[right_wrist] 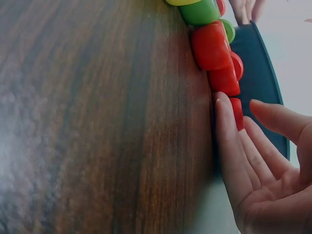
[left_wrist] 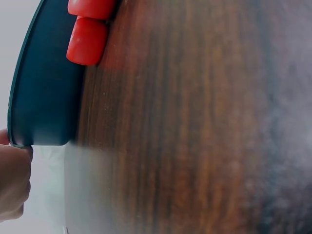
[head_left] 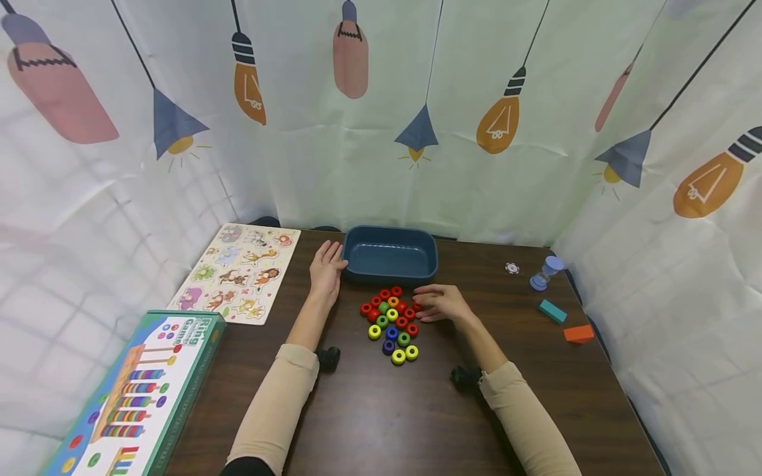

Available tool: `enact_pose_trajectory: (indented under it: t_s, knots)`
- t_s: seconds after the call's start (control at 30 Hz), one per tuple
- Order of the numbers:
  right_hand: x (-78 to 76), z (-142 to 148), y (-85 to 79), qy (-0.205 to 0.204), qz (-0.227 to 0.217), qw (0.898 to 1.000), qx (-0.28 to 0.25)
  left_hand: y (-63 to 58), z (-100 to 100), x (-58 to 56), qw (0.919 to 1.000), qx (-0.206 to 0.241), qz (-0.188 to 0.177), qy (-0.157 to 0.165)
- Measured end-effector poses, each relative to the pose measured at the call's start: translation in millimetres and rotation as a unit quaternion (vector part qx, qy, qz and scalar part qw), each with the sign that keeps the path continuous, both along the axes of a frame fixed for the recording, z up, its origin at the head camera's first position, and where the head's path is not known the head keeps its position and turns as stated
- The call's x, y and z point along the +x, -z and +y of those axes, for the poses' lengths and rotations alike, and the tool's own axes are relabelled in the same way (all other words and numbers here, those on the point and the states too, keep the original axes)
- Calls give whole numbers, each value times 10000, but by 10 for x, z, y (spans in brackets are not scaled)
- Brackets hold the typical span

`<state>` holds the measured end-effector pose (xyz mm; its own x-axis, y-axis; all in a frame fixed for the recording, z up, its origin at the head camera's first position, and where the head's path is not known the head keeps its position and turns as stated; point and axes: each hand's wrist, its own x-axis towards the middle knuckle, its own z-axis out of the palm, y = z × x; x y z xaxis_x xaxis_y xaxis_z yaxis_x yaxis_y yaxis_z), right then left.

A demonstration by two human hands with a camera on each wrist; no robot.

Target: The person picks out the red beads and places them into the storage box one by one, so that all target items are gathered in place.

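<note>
My left hand [head_left: 326, 271] is at the left end of a dark blue plastic tray [head_left: 389, 272], gripping its rim with the thumb at the edge. The tray sits flat on the table. In front of it lies a loose cluster of ring-shaped beads [head_left: 392, 315] in red, yellow, green, orange and blue. My right hand [head_left: 443, 304] rests at the cluster's right side, fingers nearly straight. In the right wrist view, its fingertips touch a red bead [right_wrist: 236, 113], and the thumb stands apart. Two red beads [left_wrist: 87, 41] show beside the tray in the left wrist view.
A board of animal pictures [head_left: 238, 271] and a green toy box [head_left: 137, 390] lie on the left. Along the right side are a poker chip [head_left: 512, 268], an hourglass [head_left: 546, 273], a teal block [head_left: 553, 311] and an orange block [head_left: 579, 334]. A printed curtain [head_left: 369, 165] surrounds the table.
</note>
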<state>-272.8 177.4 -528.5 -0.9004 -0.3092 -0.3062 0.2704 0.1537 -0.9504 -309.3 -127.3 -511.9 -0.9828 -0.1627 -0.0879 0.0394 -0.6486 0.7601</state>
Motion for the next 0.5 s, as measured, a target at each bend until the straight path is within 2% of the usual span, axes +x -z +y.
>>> enact_pose_trajectory:
  t_s: [0.3, 0.5]
  knots:
    - [-11, -17, 34, 98, -12, 9999, -76, -25, -3, 22, 10000, 10, -6, -14]
    - [-13, 43, -64, 128, 56, 9999, -78, 11, 2, 2, 10000, -19, -18, -38]
